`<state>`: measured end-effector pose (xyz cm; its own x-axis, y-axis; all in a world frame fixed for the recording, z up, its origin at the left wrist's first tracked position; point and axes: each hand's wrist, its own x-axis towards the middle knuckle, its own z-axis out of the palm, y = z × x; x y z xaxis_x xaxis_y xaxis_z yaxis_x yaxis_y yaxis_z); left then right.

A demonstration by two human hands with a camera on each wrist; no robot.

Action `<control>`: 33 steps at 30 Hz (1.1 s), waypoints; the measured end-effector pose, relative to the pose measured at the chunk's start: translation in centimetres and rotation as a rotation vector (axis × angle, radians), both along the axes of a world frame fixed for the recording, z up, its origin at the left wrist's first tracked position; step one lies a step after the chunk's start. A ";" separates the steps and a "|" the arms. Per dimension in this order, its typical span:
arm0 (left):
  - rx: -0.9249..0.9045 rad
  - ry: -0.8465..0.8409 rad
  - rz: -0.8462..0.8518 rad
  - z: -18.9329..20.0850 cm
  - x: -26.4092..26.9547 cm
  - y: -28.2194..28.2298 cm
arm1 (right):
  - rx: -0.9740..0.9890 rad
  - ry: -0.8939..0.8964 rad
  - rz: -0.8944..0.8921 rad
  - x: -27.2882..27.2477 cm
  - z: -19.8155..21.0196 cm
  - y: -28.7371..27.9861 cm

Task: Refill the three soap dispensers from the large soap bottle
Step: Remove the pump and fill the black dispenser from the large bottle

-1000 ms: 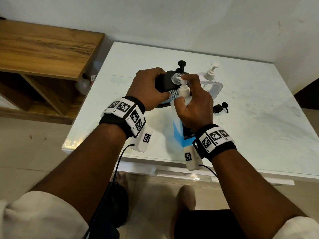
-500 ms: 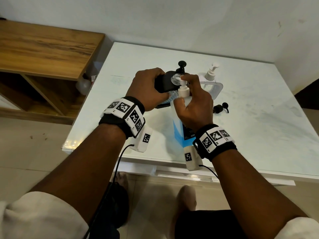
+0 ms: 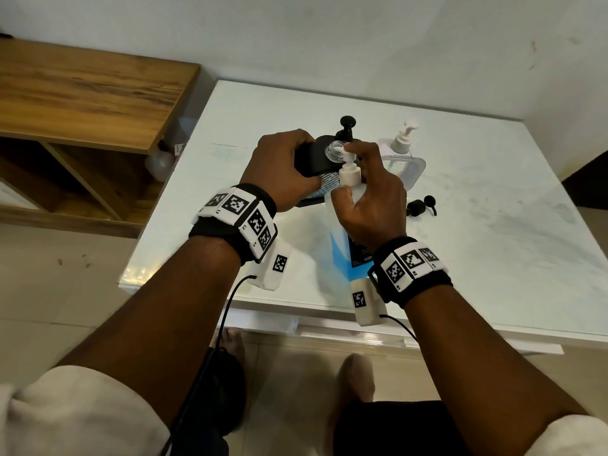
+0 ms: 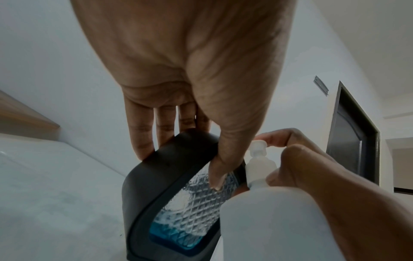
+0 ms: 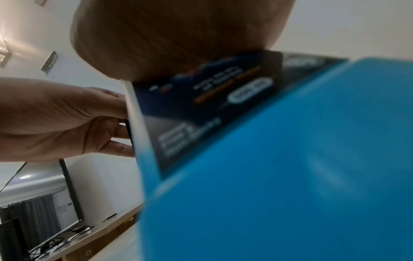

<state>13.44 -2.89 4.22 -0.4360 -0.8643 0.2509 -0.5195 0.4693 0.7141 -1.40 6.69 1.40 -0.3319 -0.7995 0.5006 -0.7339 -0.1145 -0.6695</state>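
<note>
My left hand point(image 3: 279, 166) grips a black soap dispenser point(image 3: 312, 156) with a clear patterned window; its round neck point(image 3: 334, 149) has no pump on it. In the left wrist view the dispenser point(image 4: 161, 190) tilts and holds a little blue soap at the bottom. My right hand point(image 3: 368, 195) holds the large soap bottle point(image 3: 342, 245), white with a blue and black label, and a finger lies on its white pump head point(image 3: 348, 153) next to the open neck. The bottle's label point(image 5: 223, 106) fills the right wrist view.
A clear dispenser with a white pump point(image 3: 403, 149) stands behind my right hand. A black pump point(image 3: 347, 126) rises behind the black dispenser. A loose black pump point(image 3: 421, 207) lies on the white table point(image 3: 493, 258) to the right. A wooden shelf point(image 3: 82, 93) stands to the left.
</note>
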 end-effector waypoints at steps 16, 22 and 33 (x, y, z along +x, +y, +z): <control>0.019 -0.004 0.020 0.1 0.2 -0.2 | 0.018 -0.022 -0.011 -0.2 -0.2 -0.1; 0.017 -0.002 0.024 0.2 0.1 -0.2 | 0.009 -0.035 0.009 -0.3 -0.3 0.2; 0.015 -0.007 0.022 0.1 0.2 -0.3 | 0.018 -0.031 -0.013 -0.2 -0.2 0.0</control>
<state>13.67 -3.22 4.29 -0.4185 -0.8774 0.2344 -0.5347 0.4467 0.7173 -1.60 6.66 1.15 -0.3572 -0.8037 0.4758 -0.7141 -0.0934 -0.6938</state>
